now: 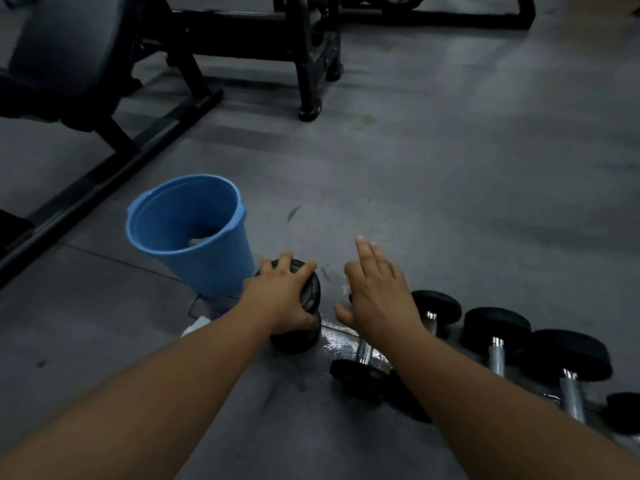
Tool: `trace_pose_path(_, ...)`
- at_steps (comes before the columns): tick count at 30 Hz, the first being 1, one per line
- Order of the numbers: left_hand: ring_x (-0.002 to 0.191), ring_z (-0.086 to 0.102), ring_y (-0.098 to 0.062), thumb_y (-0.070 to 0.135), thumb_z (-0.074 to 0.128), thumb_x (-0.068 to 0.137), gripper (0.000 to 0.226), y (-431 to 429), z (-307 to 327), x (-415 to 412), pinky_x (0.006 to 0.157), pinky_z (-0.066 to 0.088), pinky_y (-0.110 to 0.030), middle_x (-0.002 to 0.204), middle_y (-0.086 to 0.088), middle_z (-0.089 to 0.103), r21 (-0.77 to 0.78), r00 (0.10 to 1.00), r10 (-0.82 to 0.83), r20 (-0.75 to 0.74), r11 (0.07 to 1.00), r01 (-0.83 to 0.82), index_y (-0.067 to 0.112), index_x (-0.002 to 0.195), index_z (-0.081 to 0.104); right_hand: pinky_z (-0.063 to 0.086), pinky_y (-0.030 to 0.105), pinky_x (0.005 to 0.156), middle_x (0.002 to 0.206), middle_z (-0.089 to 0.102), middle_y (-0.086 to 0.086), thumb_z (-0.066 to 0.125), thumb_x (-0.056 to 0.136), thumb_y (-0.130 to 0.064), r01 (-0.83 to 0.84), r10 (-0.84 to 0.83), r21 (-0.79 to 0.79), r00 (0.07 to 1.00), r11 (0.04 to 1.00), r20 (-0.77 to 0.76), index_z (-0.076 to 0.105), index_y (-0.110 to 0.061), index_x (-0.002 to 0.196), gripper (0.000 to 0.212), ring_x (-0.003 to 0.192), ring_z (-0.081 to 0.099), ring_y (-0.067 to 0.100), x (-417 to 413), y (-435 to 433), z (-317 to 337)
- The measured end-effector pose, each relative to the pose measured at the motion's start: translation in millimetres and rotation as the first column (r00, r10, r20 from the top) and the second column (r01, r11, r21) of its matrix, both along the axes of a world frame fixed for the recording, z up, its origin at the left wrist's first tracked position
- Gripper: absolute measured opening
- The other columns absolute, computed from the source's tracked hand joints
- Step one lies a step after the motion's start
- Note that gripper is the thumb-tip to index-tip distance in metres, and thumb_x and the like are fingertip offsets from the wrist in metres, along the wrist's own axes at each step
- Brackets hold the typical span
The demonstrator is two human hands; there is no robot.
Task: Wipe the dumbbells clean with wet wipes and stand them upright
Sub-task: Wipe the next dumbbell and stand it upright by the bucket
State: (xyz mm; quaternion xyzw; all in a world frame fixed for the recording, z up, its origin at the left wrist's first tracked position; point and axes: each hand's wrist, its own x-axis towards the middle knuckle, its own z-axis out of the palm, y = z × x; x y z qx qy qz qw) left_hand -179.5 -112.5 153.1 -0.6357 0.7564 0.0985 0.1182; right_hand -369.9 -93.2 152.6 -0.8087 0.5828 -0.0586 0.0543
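My left hand grips the top head of a black dumbbell that stands upright on the grey floor, just right of the blue bucket. My right hand hovers open with straight fingers beside it, over another dumbbell that lies on its side with a chrome handle. A bit of white wipe shows at the edge of my right palm; whether the hand holds it I cannot tell. To the right lie three more dumbbells, the farthest two partly hidden by my forearm.
A blue plastic bucket with something white at its bottom stands left of the upright dumbbell. A white packet peeks out below it. Black bench and machine frames fill the far left and top. A wet patch glistens between my hands.
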Motion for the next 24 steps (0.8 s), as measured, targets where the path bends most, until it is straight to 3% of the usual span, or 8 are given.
trace_pose_path(8,0.132,0.026,-0.034,0.075,0.064,0.063,0.101,-9.6,-17.6,9.5,0.088,0.051,-0.053,0.149,-0.002,0.017,0.052,0.999,0.032,0.013,0.998,-0.032,0.046,0.144,0.011,0.023,0.045,0.114,0.161,-0.001,0.012,0.058,0.083,-0.048,-0.003,0.003,0.013,1.0,1.0,-0.01,0.041,-0.019,0.123,0.052,0.148,0.004,0.029,-8.0,-7.1,-27.5)
trace_pose_path(14,0.137,0.02,-0.033,0.074,0.063,0.066,0.103,-9.5,-18.2,13.0,0.091,0.049,-0.053,0.155,-0.001,0.011,0.058,0.999,-0.013,0.033,0.998,0.011,0.045,0.147,0.006,0.022,0.044,0.114,0.161,0.001,0.013,0.06,0.083,-0.049,-0.016,0.015,0.027,1.0,1.0,0.026,0.041,-0.018,0.125,0.056,0.148,0.006,0.03,-5.0,-2.9,-40.0)
trace_pose_path(16,0.143,0.013,-0.035,0.075,0.062,0.067,0.106,-9.8,-15.1,11.9,0.101,0.04,-0.06,0.158,-0.001,0.005,0.083,0.998,-0.011,0.068,0.997,0.006,0.043,0.149,0.002,0.022,0.044,0.115,0.161,0.002,0.012,0.061,0.082,-0.05,-0.004,0.003,0.04,1.0,0.999,0.027,0.041,-0.018,0.125,0.057,0.148,0.006,0.03,-11.1,-1.0,-43.5)
trace_pose_path(18,0.148,0.005,-0.033,0.076,0.058,0.069,0.109,-4.9,-12.5,0.7,0.112,0.022,-0.062,0.162,-0.003,0.003,-0.015,0.988,-0.096,0.121,0.995,0.099,0.036,0.152,0.001,0.024,0.044,0.114,0.161,0.006,0.012,0.065,0.079,-0.049,0.027,-0.026,0.044,1.0,0.999,-0.007,0.043,-0.018,0.122,0.057,0.147,0.011,0.031,-23.4,1.7,-49.1)
trace_pose_path(19,0.149,0.007,-0.031,0.075,0.057,0.07,0.107,1.5,-13.8,-9.4,0.115,0.018,-0.059,0.163,-0.006,0.007,-0.1,0.976,-0.18,0.123,0.976,0.193,0.031,0.154,0.006,0.029,0.046,0.111,0.159,0.014,0.014,0.068,0.074,-0.048,0.045,-0.044,0.044,0.999,0.998,-0.027,0.046,-0.017,0.118,0.058,0.146,0.018,0.032,-31.3,3.5,-52.0)
trace_pose_path(21,0.143,0.028,-0.031,0.065,0.058,0.075,0.093,23.8,-27.0,-34.6,0.116,0.026,-0.047,0.157,-0.01,0.028,-0.205,0.934,-0.356,0.022,0.913,0.353,0.021,0.15,0.027,0.04,0.048,0.101,0.153,0.031,0.017,0.077,0.063,-0.044,0.091,-0.089,0.061,0.996,0.994,-0.032,0.053,-0.015,0.108,0.058,0.139,0.034,0.035,-47.9,9.4,-59.0)
trace_pose_path(24,0.119,0.05,-0.026,0.057,0.061,0.077,0.071,65.8,-59.5,-63.6,0.098,0.041,-0.038,0.132,-0.005,0.05,-0.097,0.897,-0.432,-0.098,0.901,0.423,0.018,0.133,0.044,0.043,0.048,0.098,0.15,0.036,0.018,0.077,0.062,-0.042,0.106,-0.104,0.055,0.993,0.993,-0.052,0.055,-0.015,0.104,0.054,0.137,0.037,0.035,-70.0,21.4,-69.5)
